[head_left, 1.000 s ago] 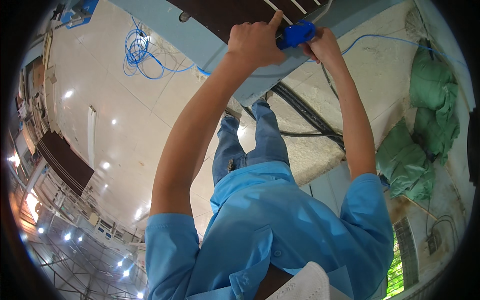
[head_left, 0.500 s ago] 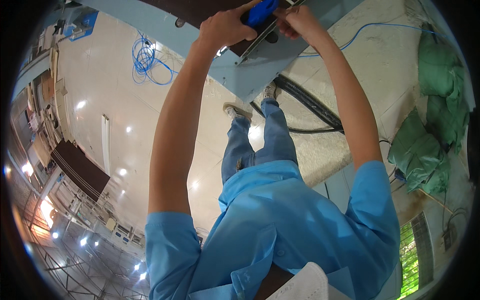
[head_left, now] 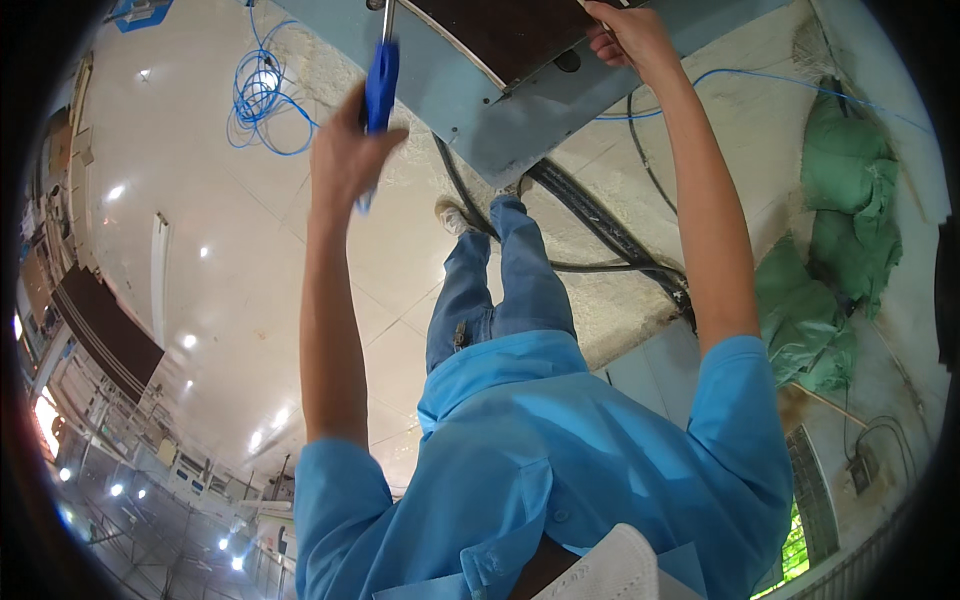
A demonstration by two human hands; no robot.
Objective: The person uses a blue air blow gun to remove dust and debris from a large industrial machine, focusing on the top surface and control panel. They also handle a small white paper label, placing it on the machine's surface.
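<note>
My left hand (head_left: 345,150), slightly blurred, is closed around a blue air blow gun (head_left: 381,88). Its thin metal nozzle points up past the top of the view, and its lower end shows below my palm. This hand is off the left side of the grey-blue machine table (head_left: 440,85). At the far right, my right hand (head_left: 635,42) is at the edge of a dark brown board (head_left: 500,35) lying on that table. Its thumb and forefinger are pinched together; what they hold is too small to make out, and the other fingers are curled.
A loose blue hose (head_left: 265,95) lies coiled on the pale floor at the left. Thick black cables (head_left: 600,210) run from under the table, near my feet. Green sacks (head_left: 850,150) are piled at the right. A dark panel (head_left: 108,330) stands farther off, at the left.
My left hand has drawn the blow gun away from the board, to the left and down, and turned it upright. My right hand has shifted a little right, apart from the left.
</note>
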